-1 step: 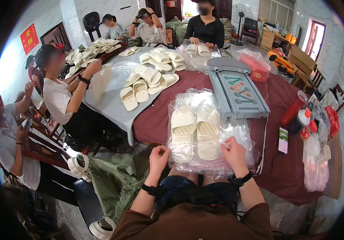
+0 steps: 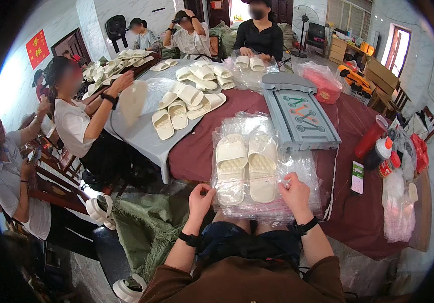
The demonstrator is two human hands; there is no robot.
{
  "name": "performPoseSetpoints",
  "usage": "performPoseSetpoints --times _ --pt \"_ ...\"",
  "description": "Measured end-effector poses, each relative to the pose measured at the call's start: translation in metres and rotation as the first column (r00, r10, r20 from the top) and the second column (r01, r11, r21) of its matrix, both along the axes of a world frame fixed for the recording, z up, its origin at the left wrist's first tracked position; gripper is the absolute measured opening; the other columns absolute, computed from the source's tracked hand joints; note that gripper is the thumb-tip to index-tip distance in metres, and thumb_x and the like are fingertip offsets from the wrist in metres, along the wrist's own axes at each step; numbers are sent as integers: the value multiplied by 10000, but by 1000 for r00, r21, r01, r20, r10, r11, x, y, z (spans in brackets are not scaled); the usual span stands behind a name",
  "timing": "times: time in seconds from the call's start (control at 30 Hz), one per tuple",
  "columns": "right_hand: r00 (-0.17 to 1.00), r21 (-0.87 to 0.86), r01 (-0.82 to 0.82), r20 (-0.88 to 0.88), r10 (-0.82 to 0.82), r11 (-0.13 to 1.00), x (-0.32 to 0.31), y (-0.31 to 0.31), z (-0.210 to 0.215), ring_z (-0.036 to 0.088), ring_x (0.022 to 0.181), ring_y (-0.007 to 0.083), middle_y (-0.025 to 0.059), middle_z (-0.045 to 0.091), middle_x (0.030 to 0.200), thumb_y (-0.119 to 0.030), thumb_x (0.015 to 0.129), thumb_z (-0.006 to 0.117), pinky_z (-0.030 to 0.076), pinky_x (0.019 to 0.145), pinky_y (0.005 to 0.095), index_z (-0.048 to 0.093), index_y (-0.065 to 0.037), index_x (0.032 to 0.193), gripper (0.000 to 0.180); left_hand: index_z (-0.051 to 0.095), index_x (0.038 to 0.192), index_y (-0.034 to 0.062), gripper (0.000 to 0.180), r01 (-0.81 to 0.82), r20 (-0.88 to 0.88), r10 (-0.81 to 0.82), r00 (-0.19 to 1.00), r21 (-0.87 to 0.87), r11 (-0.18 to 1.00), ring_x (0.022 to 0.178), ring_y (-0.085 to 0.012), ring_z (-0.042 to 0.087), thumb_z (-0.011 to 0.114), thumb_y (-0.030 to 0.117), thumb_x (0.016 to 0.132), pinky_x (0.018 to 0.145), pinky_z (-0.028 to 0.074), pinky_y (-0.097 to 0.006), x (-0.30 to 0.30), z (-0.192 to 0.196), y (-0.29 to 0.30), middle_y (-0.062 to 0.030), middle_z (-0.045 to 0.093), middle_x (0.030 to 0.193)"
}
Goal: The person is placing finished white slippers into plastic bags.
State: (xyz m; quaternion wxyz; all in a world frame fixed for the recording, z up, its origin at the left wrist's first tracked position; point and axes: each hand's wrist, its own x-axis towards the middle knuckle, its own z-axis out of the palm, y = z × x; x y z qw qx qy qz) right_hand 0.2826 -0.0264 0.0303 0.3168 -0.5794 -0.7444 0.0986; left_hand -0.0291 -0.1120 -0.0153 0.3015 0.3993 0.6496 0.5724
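A pair of cream slippers lies side by side in a clear plastic bag, toes pointing away from me: a left slipper (image 2: 230, 174) and a right slipper (image 2: 263, 171). The clear bag (image 2: 237, 122) rests on a stack of similar bags at the table's near edge. At the bag's left edge, my left hand (image 2: 200, 202) is closed, thumb and finger pinching the plastic. My right hand (image 2: 295, 194) pinches the bag's opposite edge, beside the right slipper's heel. Both slippers are untouched by my fingers.
A grey plastic folding stool (image 2: 300, 113) lies beyond the bags. Loose cream slippers (image 2: 186, 103) are piled to its left. On the right are a phone (image 2: 357, 178), a red tumbler (image 2: 371, 135) and bottles. A green woven sack (image 2: 149, 227) sits at my left. Co-workers surround the table.
At the left, a co-worker's hands and the slipper they hold have shifted slightly to the right. My own hands and the bagged slippers show no visible movement.
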Motion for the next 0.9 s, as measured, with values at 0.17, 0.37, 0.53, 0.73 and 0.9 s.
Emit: performPoseSetpoints --times 0.17,0.37,0.53,0.73,0.9 --pt "1000 19 15 15 -15 1000 -7 5 -3 650 608 311 63 628 628 -269 810 718 473 570 453 560 -132 1028 301 626 1081 -16 227 74 264 -46 963 -100 992 635 -84 577 687 102 897 535 465 -245 -5 3 8 -18 639 808" --pt "1000 -22 17 24 -17 1000 -10 0 -2 667 638 328 82 647 633 -277 805 707 493 597 457 579 -122 1040 309 650 1117 17 295 304 611 -134 780 -184 935 602 -41 467 545 273 1014 523 325 -201 6 20 2 40 600 794" --pt "999 -9 26 26 -25 1000 -9 -2 -6 672 641 334 92 652 624 -272 794 709 503 608 458 590 -118 1026 302 627 1211 -43 383 378 508 -260 821 -143 915 879 -105 643 634 262 979 750 505 -263 19 35 4 -50 697 1067" --pt "1000 -88 19 -12 -20 996 -9 -10 1 664 680 326 88 658 708 -257 778 736 503 633 436 595 -101 1048 342 631 1208 -48 366 388 523 -276 806 -115 915 937 -134 668 701 185 933 834 528 -287 23 41 2 -90 698 1109" --pt "987 -8 -5 -158 3 1000 -7 -15 6 665 878 298 144 668 979 -310 762 803 517 735 406 604 -41 1157 518 632 1212 -36 334 390 740 -304 600 62 919 961 -156 679 680 158 943 865 540 -302 29 49 -1 -96 698 1116"
